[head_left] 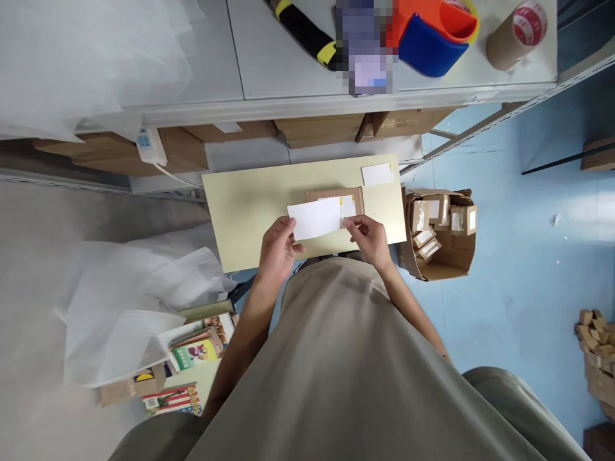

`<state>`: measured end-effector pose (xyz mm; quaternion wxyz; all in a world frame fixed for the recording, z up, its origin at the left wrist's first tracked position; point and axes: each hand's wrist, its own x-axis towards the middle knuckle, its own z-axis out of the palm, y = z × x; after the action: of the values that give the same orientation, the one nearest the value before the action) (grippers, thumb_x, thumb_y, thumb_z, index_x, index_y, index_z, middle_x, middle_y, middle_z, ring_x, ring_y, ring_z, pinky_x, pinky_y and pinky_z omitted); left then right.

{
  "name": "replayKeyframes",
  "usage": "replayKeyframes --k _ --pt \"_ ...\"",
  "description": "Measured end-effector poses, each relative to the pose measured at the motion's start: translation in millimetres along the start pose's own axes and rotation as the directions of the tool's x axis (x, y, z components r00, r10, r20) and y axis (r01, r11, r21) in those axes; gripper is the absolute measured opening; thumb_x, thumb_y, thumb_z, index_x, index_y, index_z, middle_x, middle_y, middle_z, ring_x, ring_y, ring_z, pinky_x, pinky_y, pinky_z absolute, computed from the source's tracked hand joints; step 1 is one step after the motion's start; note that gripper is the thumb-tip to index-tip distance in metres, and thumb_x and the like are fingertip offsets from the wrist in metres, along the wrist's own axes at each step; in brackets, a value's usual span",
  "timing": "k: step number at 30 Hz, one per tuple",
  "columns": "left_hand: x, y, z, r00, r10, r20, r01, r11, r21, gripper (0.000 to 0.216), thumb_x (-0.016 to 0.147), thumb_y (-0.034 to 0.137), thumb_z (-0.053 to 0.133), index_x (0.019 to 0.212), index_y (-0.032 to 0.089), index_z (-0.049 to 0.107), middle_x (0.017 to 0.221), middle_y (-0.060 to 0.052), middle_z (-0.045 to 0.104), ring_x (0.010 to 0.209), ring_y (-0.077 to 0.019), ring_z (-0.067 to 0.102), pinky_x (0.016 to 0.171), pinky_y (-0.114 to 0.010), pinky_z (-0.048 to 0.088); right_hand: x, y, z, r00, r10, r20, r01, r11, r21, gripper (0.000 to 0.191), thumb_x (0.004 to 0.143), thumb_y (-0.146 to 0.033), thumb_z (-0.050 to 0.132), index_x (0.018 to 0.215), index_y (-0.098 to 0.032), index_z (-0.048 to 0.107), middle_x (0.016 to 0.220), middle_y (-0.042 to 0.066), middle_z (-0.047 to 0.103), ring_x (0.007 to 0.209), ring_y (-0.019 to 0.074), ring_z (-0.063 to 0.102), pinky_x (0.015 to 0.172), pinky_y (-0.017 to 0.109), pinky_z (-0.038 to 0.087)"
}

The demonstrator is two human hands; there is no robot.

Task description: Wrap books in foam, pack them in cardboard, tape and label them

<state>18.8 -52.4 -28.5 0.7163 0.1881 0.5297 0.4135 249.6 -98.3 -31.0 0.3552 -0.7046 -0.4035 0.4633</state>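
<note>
A white label sheet (314, 219) with small yellow marks near its right end is stretched between my hands. My left hand (279, 246) pinches its left end under the thumb. At the lower right corner my right hand (369, 238) grips it between thumb and fingertips. Beneath the sheet, partly covered by it, lies a small cardboard box (331, 193), with more white and a yellow mark showing at its right. Both rest over a pale yellow tabletop (250, 211). Another white label (377, 174) lies at the table's upper right corner.
Right of the table stands an open carton (449, 264) holding several small parcels. Across the top, a grey shelf (288, 77) carries a black-and-yellow tool (307, 32), a red-and-blue tape dispenser (435, 41) and a tape roll (509, 40). Books (195, 353) and white plastic wrap (125, 301) are lower left.
</note>
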Motion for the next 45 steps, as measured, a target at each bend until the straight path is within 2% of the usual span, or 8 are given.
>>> replayKeyframes --k 12,17,21,25,29,33,41,45 --pt "3 -25 20 0.999 0.032 -0.019 -0.031 0.998 0.046 0.046 0.08 0.057 0.094 0.095 0.024 0.066 0.086 0.003 0.064 0.068 -0.0094 0.064 0.048 -0.015 0.057 20 14 -25 0.994 0.024 0.104 -0.025 1.0 0.014 0.057 0.091 -0.082 0.074 0.092 -0.025 0.074 0.085 0.003 0.076 0.064 0.0189 0.071 0.065 0.034 0.058" --pt "24 -67 20 0.986 0.114 -0.121 -0.093 0.981 0.17 0.048 0.075 0.06 0.095 0.094 0.024 0.068 0.085 0.002 0.061 0.074 -0.0113 0.061 0.059 -0.02 0.065 30 42 -38 0.989 0.043 0.138 -0.035 0.998 -0.06 0.05 0.095 -0.075 0.072 0.09 -0.026 0.07 0.087 0.003 0.077 0.065 0.0194 0.072 0.068 0.034 0.057" --pt "45 -107 14 0.971 0.087 -0.222 -0.031 0.969 0.245 0.054 0.071 0.065 0.094 0.094 0.024 0.068 0.09 -0.001 0.07 0.085 -0.0159 0.069 0.072 -0.029 0.069 40 76 -41 0.981 0.095 0.167 -0.075 0.99 -0.124 0.045 0.096 -0.07 0.07 0.085 -0.026 0.067 0.085 0.002 0.076 0.066 0.0196 0.072 0.07 0.033 0.055" --pt "64 -130 10 0.964 0.092 -0.251 -0.01 0.951 0.31 0.057 0.072 0.069 0.092 0.096 0.022 0.071 0.102 -0.007 0.078 0.098 -0.0217 0.075 0.08 -0.032 0.066 50 99 -39 0.98 0.127 0.152 -0.11 0.987 -0.117 0.047 0.095 -0.072 0.068 0.085 -0.026 0.065 0.086 0.003 0.077 0.07 0.0204 0.074 0.075 0.033 0.056" --pt "91 -134 14 0.94 0.199 -0.278 -0.06 0.897 0.438 0.051 0.079 0.067 0.087 0.096 0.021 0.074 0.1 -0.009 0.08 0.099 -0.0243 0.075 0.086 -0.035 0.063 68 112 -32 0.989 0.106 0.102 -0.09 0.985 -0.149 0.05 0.1 -0.075 0.061 0.086 -0.027 0.063 0.083 0.003 0.077 0.077 0.0213 0.075 0.081 0.032 0.057" --pt "116 -131 21 0.908 0.316 -0.273 -0.109 0.811 0.575 0.03 0.089 0.05 0.08 0.093 0.021 0.074 0.101 -0.009 0.082 0.101 -0.0243 0.076 0.096 -0.036 0.061 88 124 -20 0.997 0.048 0.063 -0.031 0.97 -0.242 0.038 0.106 -0.06 0.058 0.091 -0.026 0.064 0.092 0.006 0.08 0.086 0.022 0.073 0.086 0.033 0.056" --pt "134 -138 19 0.901 0.325 -0.288 -0.006 0.672 0.741 0.012 0.093 0.032 0.068 0.092 0.021 0.073 0.102 -0.008 0.082 0.098 -0.0223 0.075 0.096 -0.032 0.058 103 135 -10 0.991 0.102 0.091 -0.061 0.926 -0.373 0.026 0.11 -0.043 0.058 0.099 -0.023 0.07 0.101 0.01 0.083 0.091 0.0238 0.075 0.087 0.032 0.054" --pt "135 -143 16 0.899 0.348 -0.266 -0.031 0.656 0.754 0.015 0.095 0.035 0.068 0.094 0.021 0.073 0.103 -0.008 0.081 0.097 -0.0213 0.074 0.095 -0.031 0.057 107 134 -9 0.986 0.122 0.113 -0.062 0.902 -0.428 0.024 0.11 -0.038 0.057 0.103 -0.021 0.072 0.105 0.012 0.083 0.093 0.0255 0.075 0.089 0.034 0.054"
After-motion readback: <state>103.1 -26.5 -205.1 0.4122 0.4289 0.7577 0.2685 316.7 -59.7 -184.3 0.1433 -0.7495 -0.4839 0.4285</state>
